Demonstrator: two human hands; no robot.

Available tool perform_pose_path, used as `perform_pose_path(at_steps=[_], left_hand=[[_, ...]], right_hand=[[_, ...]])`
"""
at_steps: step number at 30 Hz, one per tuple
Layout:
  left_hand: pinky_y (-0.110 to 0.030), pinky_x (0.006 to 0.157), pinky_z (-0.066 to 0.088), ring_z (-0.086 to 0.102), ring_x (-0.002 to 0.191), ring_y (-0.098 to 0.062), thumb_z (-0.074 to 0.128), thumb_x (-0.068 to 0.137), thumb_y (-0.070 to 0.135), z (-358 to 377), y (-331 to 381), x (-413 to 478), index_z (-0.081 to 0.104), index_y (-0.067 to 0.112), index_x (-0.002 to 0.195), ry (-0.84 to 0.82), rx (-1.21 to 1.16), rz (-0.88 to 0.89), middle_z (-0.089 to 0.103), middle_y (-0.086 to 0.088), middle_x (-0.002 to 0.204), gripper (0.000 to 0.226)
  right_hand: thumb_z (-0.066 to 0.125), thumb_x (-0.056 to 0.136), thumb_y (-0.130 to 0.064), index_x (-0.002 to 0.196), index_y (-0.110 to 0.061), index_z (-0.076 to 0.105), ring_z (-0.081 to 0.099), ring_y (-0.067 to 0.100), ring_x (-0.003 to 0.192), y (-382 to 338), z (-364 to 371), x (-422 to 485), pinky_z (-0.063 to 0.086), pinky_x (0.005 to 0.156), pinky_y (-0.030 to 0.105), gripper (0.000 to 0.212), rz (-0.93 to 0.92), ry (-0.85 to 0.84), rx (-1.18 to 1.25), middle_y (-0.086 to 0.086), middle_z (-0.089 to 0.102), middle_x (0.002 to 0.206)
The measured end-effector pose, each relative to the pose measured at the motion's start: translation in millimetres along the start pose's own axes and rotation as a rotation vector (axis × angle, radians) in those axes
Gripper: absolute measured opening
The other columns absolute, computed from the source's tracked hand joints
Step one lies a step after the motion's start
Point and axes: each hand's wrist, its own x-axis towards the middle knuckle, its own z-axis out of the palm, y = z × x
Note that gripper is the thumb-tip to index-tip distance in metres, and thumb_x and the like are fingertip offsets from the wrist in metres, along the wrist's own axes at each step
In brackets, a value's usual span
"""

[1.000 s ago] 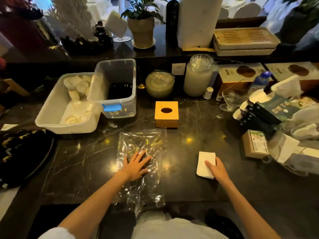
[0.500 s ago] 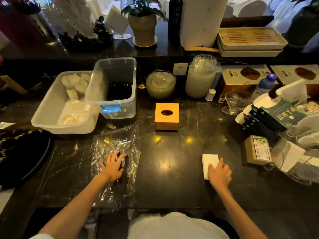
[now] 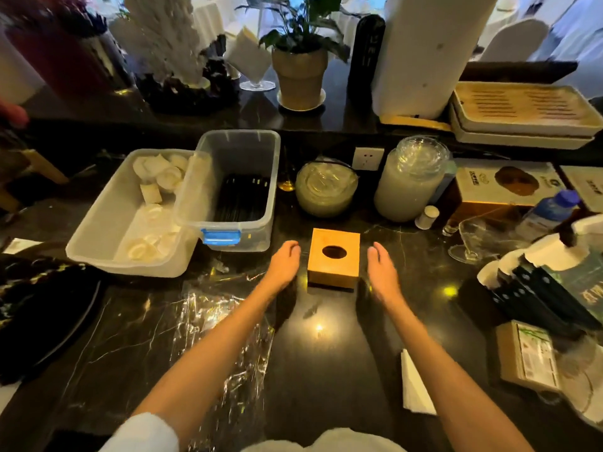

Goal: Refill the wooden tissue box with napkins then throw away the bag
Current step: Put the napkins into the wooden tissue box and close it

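Both hands flank wooden tissue box [image 3: 333, 261] at counter centre: left hand [image 3: 283, 265] and right hand [image 3: 382, 268] flat, empty, fingers together, just beside its sides. Napkins [image 3: 414, 384] wait near right forearm; empty bag [image 3: 222, 324] under left forearm. Step: grasping box. Next, likely lift and open it for loading.

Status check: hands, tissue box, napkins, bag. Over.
Left hand and right hand open, flanking the wooden tissue box, no grip yet. Napkins and empty bag lie loose on the counter. Nothing in the way.

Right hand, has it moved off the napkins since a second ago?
Yes. The right hand left the napkins and went forward, now beside the wooden box.
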Motion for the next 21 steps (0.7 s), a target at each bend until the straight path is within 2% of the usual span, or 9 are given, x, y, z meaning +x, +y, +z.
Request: perform_pose_path(at_steps=[2,4,6,8,10,13,17,19,21], left_hand=[[-0.038,0.114,0.032,0.043,0.136,-0.029,0.034,0.106,0.023,18,10,22,0.040,0.002,0.143,-0.097,-0.117,-0.085,0.045,-0.018,0.147,0.043],[-0.041,0.108,0.042,0.053,0.123,-0.024,0.034,0.106,0.027,35,9,30,0.051,0.008,0.135,-0.175,-0.232,-0.061,0.055,-0.017,0.139,0.039],[-0.033,0.098,0.047,0.058,0.117,-0.018,0.032,0.106,0.033,51,0,28,0.055,0.021,0.128,-0.167,-0.391,-0.044,0.061,-0.010,0.132,0.034],[-0.033,0.101,0.045,0.057,0.121,-0.017,0.030,0.106,0.036,62,-11,25,0.053,0.025,0.131,-0.097,-0.508,-0.025,0.059,-0.005,0.134,0.035],[-0.037,0.106,0.044,0.056,0.125,-0.018,0.030,0.106,0.037,65,-17,26,0.050,0.025,0.136,-0.088,-0.551,-0.020,0.058,-0.004,0.136,0.038],[-0.039,0.106,0.045,0.056,0.125,-0.018,0.030,0.105,0.041,59,-14,25,0.052,0.041,0.129,-0.124,-0.542,-0.034,0.059,-0.001,0.135,0.032],[-0.044,0.109,0.043,0.054,0.127,-0.019,0.033,0.103,0.044,57,-24,8,0.043,0.028,0.144,-0.168,-0.536,-0.056,0.056,-0.004,0.141,0.045],[-0.036,0.103,0.049,0.058,0.123,-0.014,0.035,0.103,0.043,60,-36,-16,0.046,0.031,0.142,-0.186,-0.538,-0.067,0.058,-0.003,0.138,0.042],[-0.021,0.088,0.054,0.062,0.113,-0.001,0.038,0.103,0.039,65,-46,-47,0.053,0.040,0.131,-0.161,-0.559,-0.086,0.062,0.004,0.130,0.032]], right_hand=[[0.030,0.105,-0.034,0.152,-0.016,0.027,0.033,0.019,0.142,-9,24,19,0.027,0.113,0.033,0.051,0.034,-0.046,0.051,0.005,0.034,0.158],[0.028,0.106,-0.032,0.154,-0.018,0.020,0.033,0.018,0.142,-3,44,26,0.026,0.114,0.033,0.051,-0.012,-0.036,0.039,0.004,0.032,0.159],[0.027,0.106,-0.035,0.156,-0.026,0.013,0.033,0.017,0.144,13,58,25,0.028,0.118,0.037,0.053,-0.064,0.007,0.055,0.000,0.030,0.160],[0.026,0.105,-0.041,0.155,-0.036,0.012,0.039,0.016,0.141,28,64,25,0.036,0.115,0.041,0.052,-0.069,0.054,0.070,-0.004,0.035,0.157],[0.026,0.104,-0.044,0.153,-0.042,0.012,0.043,0.015,0.138,32,67,29,0.040,0.112,0.043,0.051,-0.069,0.073,0.065,-0.006,0.038,0.155],[0.025,0.104,-0.043,0.154,-0.038,0.011,0.042,0.017,0.139,31,67,31,0.040,0.112,0.045,0.052,-0.090,0.056,0.024,-0.003,0.037,0.157],[0.028,0.104,-0.041,0.154,-0.034,0.016,0.052,0.017,0.130,36,56,15,0.046,0.107,0.044,0.052,-0.100,-0.001,0.077,0.003,0.049,0.147],[0.030,0.104,-0.040,0.153,-0.034,0.019,0.053,0.015,0.126,47,52,-9,0.046,0.107,0.041,0.051,-0.083,-0.006,0.072,0.004,0.052,0.144],[0.031,0.105,-0.037,0.154,-0.034,0.017,0.055,0.018,0.125,61,51,-39,0.048,0.105,0.044,0.051,-0.067,0.003,0.053,0.006,0.054,0.142]])
